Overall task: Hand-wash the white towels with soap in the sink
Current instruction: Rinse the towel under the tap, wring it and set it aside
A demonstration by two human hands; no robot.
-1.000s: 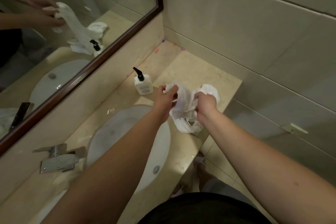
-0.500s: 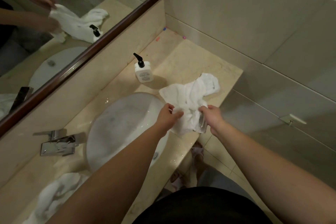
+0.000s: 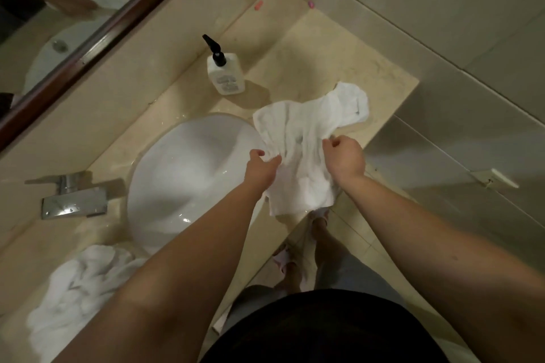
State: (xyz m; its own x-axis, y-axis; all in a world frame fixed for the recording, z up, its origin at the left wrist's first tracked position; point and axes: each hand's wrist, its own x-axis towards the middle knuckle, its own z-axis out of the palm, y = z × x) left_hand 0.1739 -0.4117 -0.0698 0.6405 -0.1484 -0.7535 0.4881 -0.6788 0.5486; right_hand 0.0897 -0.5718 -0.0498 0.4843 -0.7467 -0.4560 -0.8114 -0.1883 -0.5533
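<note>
Towel [image 3: 298,138] in our grasp lay spread on the counter [image 3: 348,47] just right of the sink [image 3: 182,168], its near edge hanging off the counter's front edge above the floor. Our left hand [image 3: 261,169] pinched the cloth at its left side, fingers curled into the fabric; our right hand [image 3: 345,156] gripped it at the right, fingers closed round a bunched fold. We judged the main risk plain: with that much cloth overhanging, a loosened grip on either side could let the weight drag the whole piece down to the floor tiles beside our feet, undoing any washing. The counter looked wet near the basin, so the fabric might also slide more easily than we expected. A soap bottle [image 3: 225,75] stood upright behind the towel, near but not touching it; a wide sweep of the cloth toward the basin could catch its pump and tip it. A second towel [image 3: 79,283] sat heaped on the counter at our left, close to our forearm, and an elbow could nudge it off. The tap [image 3: 73,200] stood left of the basin, and we saw no water running from it.
</note>
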